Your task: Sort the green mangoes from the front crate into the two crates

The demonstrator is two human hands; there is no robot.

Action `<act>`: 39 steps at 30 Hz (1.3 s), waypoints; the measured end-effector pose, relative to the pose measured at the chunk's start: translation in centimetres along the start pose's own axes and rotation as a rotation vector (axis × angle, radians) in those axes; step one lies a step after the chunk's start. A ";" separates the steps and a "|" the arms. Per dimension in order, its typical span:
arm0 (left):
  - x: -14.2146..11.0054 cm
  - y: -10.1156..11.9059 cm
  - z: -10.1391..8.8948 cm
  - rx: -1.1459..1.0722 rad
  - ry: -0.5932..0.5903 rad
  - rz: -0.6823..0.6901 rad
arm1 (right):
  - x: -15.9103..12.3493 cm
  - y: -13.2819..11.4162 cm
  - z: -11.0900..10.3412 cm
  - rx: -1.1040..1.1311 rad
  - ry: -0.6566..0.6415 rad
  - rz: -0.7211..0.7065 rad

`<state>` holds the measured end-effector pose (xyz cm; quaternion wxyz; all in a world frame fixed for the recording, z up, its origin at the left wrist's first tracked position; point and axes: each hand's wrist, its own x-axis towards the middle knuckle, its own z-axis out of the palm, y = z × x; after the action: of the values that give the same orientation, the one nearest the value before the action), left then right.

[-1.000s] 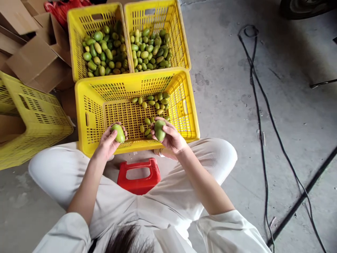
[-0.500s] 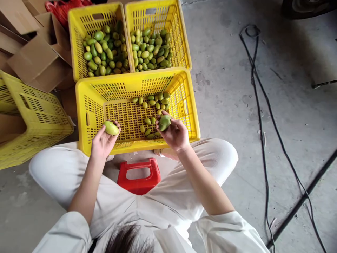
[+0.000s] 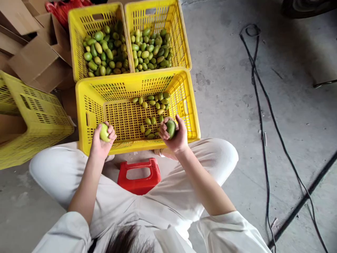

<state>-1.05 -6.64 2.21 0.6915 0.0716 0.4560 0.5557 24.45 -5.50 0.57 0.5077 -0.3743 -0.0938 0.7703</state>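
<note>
My left hand [image 3: 101, 140] is closed round a light green fruit [image 3: 104, 132] at the near left edge of the near yellow crate [image 3: 84, 102]. My right hand [image 3: 176, 135] grips a darker green fruit [image 3: 171, 128] over the crate's near right part. Several small green fruits [image 3: 155, 103] lie on the crate's floor, mostly toward its right side. Two more yellow crates stand behind it, the left crate [image 3: 76, 45] and the right crate [image 3: 181, 38], each well filled with green fruits.
A red plastic stool [image 3: 139, 177] sits between my knees. Another yellow crate [image 3: 28, 119] lies at the left, with cardboard boxes [image 3: 34, 59] behind it. Black cables [image 3: 259, 116] run over the concrete floor on the right.
Both hands have turned the fruits they hold. The left hand has drifted left toward the crate's edge, and the right hand has moved slightly right.
</note>
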 end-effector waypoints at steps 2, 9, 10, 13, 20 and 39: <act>0.0 0.2 0.1 -0.051 0.044 0.007 | 0.4 -0.4 -0.4 0.082 0.082 -0.047; 0.0 -0.7 0.0 -0.031 -0.029 0.081 | 0.3 -0.7 -0.1 0.077 0.073 -0.086; 0.0 -0.9 -0.2 -0.013 -0.065 0.079 | 0.2 -0.6 0.0 0.061 0.056 -0.082; -0.3 -1.4 -0.5 0.085 -0.198 0.017 | -0.2 0.1 0.3 -0.041 -0.005 0.017; -0.4 -1.8 -0.1 0.138 -0.232 -0.087 | -0.3 0.9 0.0 -0.137 -0.008 -0.027; -0.4 -1.4 0.0 0.135 -0.164 -0.074 | -1.0 0.8 0.9 -0.312 -0.125 0.189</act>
<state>-0.05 -7.50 1.63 0.7401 0.1463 0.4369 0.4899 23.49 -6.52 1.31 0.3622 -0.4069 -0.2081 0.8124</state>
